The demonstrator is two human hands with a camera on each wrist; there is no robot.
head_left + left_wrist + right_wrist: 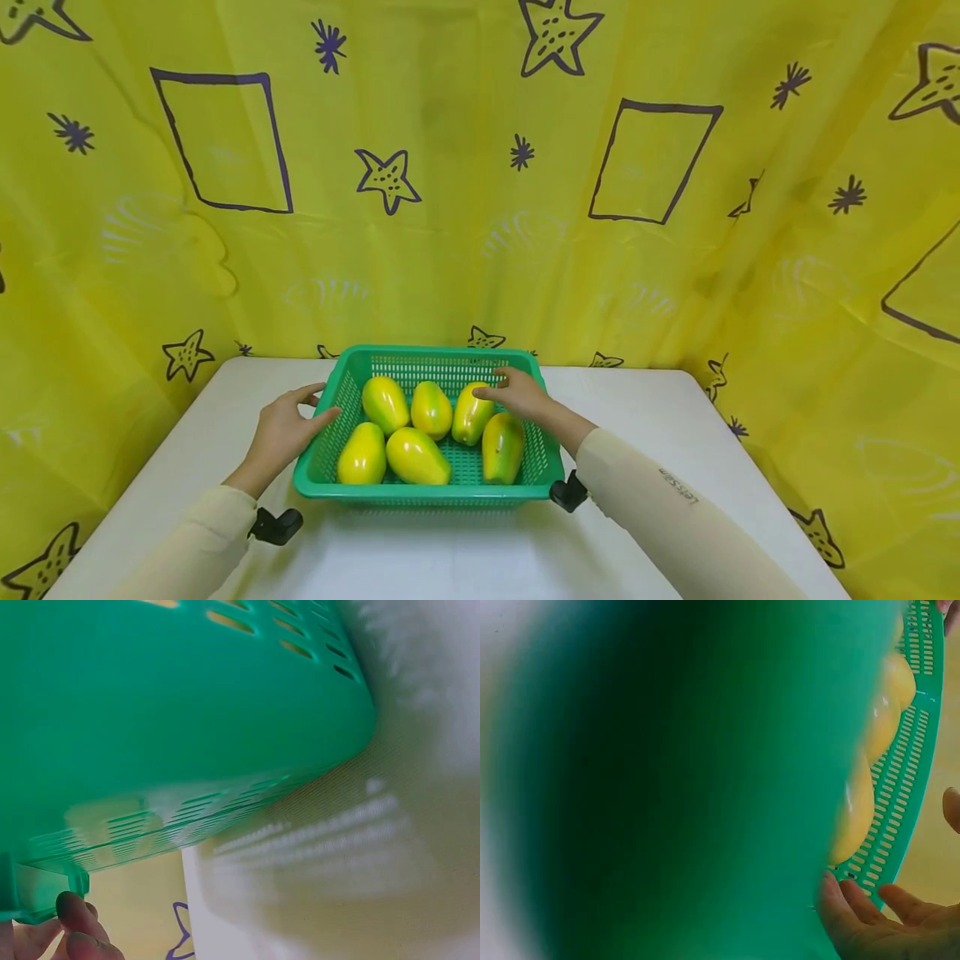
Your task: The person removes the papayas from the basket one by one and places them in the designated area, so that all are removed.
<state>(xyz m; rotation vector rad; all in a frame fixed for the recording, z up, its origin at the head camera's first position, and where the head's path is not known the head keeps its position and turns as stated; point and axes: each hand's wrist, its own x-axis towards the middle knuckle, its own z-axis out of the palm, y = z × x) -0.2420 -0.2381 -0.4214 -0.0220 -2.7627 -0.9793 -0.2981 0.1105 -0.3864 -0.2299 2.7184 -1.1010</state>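
A green slotted basket (420, 493) stands on the white table (675, 433) and holds several yellow-green papaya-like fruits. My left hand (300, 412) rests against the basket's left rim with relaxed fingers, the thumb on the rim. In the left wrist view its fingertips (75, 915) sit just below the basket's (187, 712) corner. My right hand (501, 390) lies over the far right part of the basket, fingers straight, touching the top of one fruit (471, 414). The right wrist view shows an open palm (885, 915) by the slotted wall (907, 787), with fruit (855, 810) behind it.
A yellow curtain (450, 208) with purple stars and squares hangs behind and on both sides of the table. Bare tabletop lies left, right and in front of the basket. Black camera mounts (276, 525) (567, 492) sit on both wrists.
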